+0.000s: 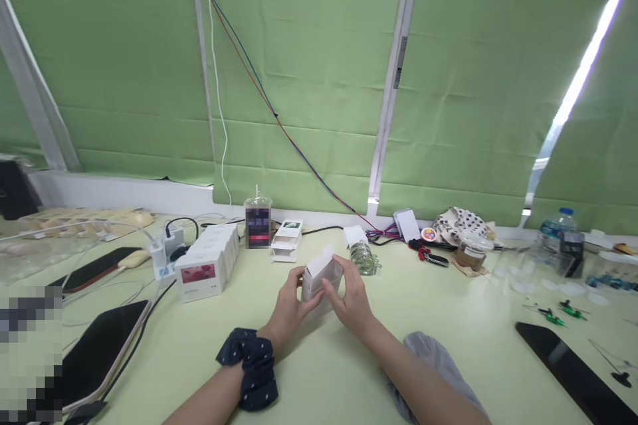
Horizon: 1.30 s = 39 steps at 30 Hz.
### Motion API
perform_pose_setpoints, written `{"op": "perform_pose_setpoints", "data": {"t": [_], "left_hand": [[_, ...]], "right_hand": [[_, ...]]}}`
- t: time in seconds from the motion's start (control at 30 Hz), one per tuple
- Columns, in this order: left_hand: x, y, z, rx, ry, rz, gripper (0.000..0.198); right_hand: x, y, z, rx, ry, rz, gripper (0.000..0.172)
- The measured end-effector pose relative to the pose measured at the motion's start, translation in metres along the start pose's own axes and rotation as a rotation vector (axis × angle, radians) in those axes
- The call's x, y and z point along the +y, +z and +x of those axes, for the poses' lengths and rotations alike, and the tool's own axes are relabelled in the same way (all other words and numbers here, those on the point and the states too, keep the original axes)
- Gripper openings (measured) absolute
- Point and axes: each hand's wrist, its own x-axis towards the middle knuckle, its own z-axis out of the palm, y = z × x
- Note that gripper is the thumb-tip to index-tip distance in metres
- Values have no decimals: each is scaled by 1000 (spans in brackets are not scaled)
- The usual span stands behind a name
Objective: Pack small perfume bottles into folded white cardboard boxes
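Over the middle of the table I hold a small white cardboard box (319, 277) between both hands, its top flap standing up. My left hand (290, 300) grips the box's left side, thumb along the front. On the other side my right hand (351, 295) is closed round the right edge, with the thumb on the front face and the forefinger near the flap. What the box contains is hidden. Just behind my right hand lies a coiled greenish item (363, 257). An open white box (288, 241) stands a little farther back on the left.
A row of white boxes (207, 265) stands left, beside chargers and a tablet (102, 352). A drink cup (258, 222) is at the back. To the right are pliers (431, 256), a jar (471, 252), a water bottle (555, 232) and a black slab (573, 368). Grey cloth (433, 352) lies by my right forearm.
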Motion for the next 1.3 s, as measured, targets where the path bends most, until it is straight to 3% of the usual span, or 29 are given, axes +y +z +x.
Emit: {"op": "perform_pose_setpoints", "data": {"t": [0.13, 0.23, 0.4, 0.83, 1.07, 1.3], "left_hand": [[-5, 0, 1, -5, 12, -20, 44], [-9, -1, 2, -48, 19, -20, 39], [-14, -2, 2, -111, 44, -24, 33], [-5, -8, 6, -255, 75, 10, 19], [-7, -8, 7, -195, 97, 98, 16], [-18, -13, 12, -33, 164, 238, 12]], "right_hand": [[3, 3, 0, 19, 19, 31, 19], [4, 4, -1, 7, 22, 41, 14], [6, 4, 1, 21, 22, 72, 13], [16, 5, -2, -1, 58, 100, 30], [21, 2, 1, 46, 43, 112, 24], [80, -14, 5, 246, 348, -51, 37]]}}
